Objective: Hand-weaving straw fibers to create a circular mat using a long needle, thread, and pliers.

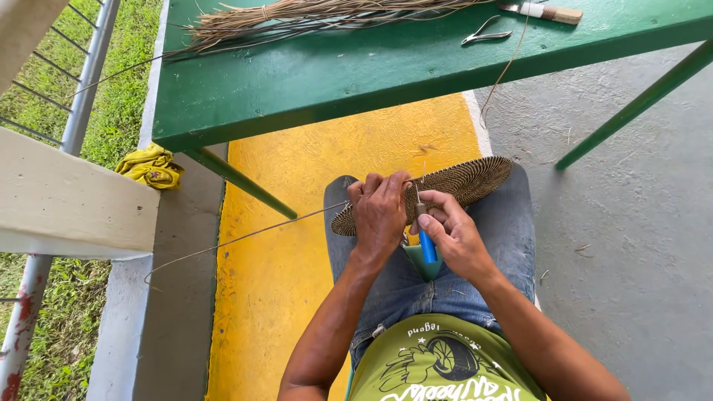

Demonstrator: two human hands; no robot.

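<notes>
1. The mat (460,182) is a flat woven oval, tightly coiled, with a brown and tan ribbed pattern. It lies tilted across the lap on blue jeans (512,230), its right end free and its left part hidden behind the hands.
2. The left hand (379,215) is curled shut over the mat's near edge, fingers folded on top.
3. The right hand (454,236) is closed around a tool (426,241) with a blue handle and a thin metal tip that points up into the mat's edge.
4. One long thin strand (245,238) runs from under the left hand out to the left over the yellow floor (297,297); it looks like stiff fibre, though it is too fine to be sure.
5. Something pale green (420,261) sits under the right hand; what it is cannot be told.
6. On the green table (334,82), smooth and painted, lie one tied bundle (297,18) of dry straw-like fibres, one pair of metal pliers (484,33), and one wooden-handled tool (546,12).
7. A loose fibre (505,70) hangs off the table edge.
8. A crumpled yellow cloth (151,166) lies by a table leg (238,182), near the rail (82,82) and grass (119,96). Grey concrete (639,223) lies to the right.
</notes>
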